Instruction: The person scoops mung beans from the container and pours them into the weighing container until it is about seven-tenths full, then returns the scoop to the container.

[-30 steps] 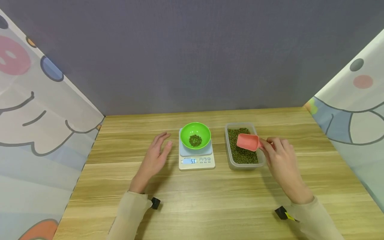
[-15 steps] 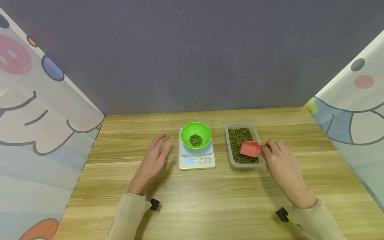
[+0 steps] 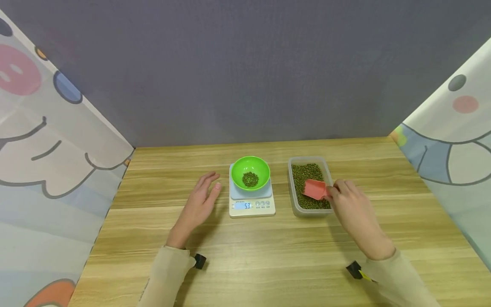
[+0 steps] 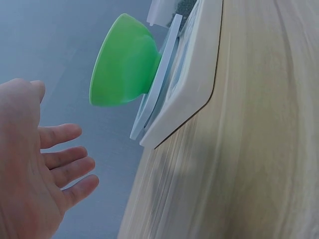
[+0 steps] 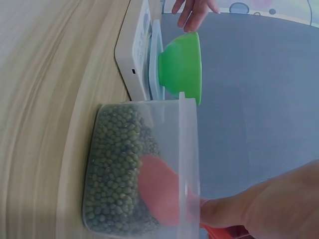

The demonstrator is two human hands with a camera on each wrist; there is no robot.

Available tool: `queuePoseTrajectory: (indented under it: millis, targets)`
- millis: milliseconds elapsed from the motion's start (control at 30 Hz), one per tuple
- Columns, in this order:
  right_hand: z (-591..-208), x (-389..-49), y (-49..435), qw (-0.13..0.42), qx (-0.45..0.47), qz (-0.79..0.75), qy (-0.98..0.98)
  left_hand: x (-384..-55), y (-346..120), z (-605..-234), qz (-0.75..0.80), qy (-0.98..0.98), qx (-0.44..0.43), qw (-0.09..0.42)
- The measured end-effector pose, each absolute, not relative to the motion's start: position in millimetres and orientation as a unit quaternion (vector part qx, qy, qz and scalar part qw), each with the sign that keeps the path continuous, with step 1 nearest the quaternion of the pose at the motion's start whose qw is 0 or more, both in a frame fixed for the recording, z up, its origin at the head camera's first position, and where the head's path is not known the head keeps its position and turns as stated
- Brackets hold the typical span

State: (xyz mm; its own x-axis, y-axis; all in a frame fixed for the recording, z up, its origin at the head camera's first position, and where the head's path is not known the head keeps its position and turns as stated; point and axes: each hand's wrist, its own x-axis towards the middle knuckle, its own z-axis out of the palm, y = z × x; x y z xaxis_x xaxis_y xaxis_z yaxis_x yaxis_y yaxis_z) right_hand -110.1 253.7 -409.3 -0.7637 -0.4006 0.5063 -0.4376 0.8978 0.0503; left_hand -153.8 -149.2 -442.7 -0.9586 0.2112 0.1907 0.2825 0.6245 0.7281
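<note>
My right hand (image 3: 350, 209) pinches the handle of a pink scoop (image 3: 315, 189), whose bowl dips into the green beans inside a clear plastic box (image 3: 292, 187). Through the box wall in the right wrist view, the scoop (image 5: 158, 189) meets the surface of the beans (image 5: 113, 169). A bright green bowl (image 3: 241, 164) with a small heap of beans (image 3: 250, 179) sits on a white kitchen scale (image 3: 252, 212) reading what looks like 53 or 5.3. To the left of the scale my left hand (image 3: 197, 204) hovers with fingers extended, touching nothing; the left wrist view shows its palm (image 4: 25, 174).
Everything stands on a wood-grain table (image 3: 245, 256). Behind it rises a grey-blue panel (image 3: 245, 76). Cartoon-printed sheets (image 3: 50, 140) border the left and right sides. The scale and box stand side by side with a narrow gap.
The scoop has come down from above the box to the beans, its bowl now tipped into them. My right hand has shifted slightly left. The left hand stays nearly still.
</note>
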Motion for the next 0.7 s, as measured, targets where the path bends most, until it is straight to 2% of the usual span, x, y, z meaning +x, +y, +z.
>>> queuePoseTrajectory:
  millis: [700]
  targets:
    - [-424.2,-125.1,242.4,0.229,0.207,0.060,-0.949,-154.3,-143.3,-441.3,-0.411,-0.900,-0.142,0.039]
